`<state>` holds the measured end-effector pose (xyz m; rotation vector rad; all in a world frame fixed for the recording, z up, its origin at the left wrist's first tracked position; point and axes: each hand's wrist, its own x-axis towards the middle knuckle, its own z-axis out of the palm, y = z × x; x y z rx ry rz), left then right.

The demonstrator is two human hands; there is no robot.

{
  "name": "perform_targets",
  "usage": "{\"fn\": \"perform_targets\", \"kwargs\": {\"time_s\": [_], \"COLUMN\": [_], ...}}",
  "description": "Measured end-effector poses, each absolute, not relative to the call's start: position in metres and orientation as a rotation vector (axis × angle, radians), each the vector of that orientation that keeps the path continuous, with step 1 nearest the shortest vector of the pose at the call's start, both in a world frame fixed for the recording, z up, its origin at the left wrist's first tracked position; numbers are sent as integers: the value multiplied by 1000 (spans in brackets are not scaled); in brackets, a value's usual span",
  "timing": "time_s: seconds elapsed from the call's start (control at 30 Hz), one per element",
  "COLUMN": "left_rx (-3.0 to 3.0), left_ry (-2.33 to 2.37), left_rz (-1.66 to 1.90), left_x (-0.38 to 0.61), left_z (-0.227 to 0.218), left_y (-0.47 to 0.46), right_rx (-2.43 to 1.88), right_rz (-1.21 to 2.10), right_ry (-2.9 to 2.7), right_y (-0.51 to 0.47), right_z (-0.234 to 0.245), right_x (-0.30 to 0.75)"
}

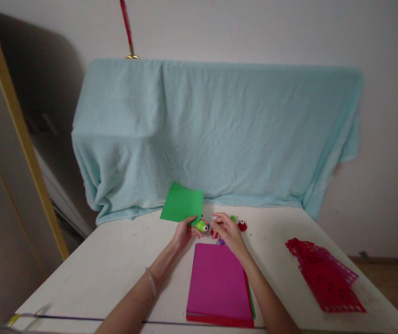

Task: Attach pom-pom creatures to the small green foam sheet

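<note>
Left hand (184, 230) grip closed on green paper (182, 203), 11 o'clock of purple stack (217, 285); green eyed toy (200, 226) at its fingers. Right hand (230, 234) 3 o'clock of toy, grip: cannot tell. Step seems paper-and-toy handling; next move calls for steady left hold.

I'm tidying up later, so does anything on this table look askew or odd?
The perforated sheets on the right look bunched at their far end, not flat. A red edge and a green edge poke out from under the magenta sheet, so these aren't squared up.
</note>
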<state>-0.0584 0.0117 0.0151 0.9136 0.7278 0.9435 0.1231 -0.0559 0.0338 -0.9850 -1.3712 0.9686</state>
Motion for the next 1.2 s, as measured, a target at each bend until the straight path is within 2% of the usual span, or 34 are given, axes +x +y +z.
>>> {"fn": "perform_targets", "kwargs": {"time_s": [0.17, 0.27, 0.57, 0.93, 1.2], "left_rx": [939, 971, 1041, 1262, 1458], "left_ry": [721, 665, 582, 854, 1135], "left_rz": [765, 691, 735, 1030, 1020], "left_x": [-53, -52, -51, -45, -44], "left_z": [16, 17, 9, 15, 20], "left_y": [4, 1, 6, -11, -24], "right_rx": [-867, -826, -853, -815, -788], "right_rz": [1259, 1321, 1291, 1254, 1189], "right_ry": [-1458, -1462, -1432, -1425, -947], "right_y": [-59, -60, -55, -56, -48], "right_z": [38, 37, 25, 31, 37], "right_x": [121, 121, 120, 120, 134]}}
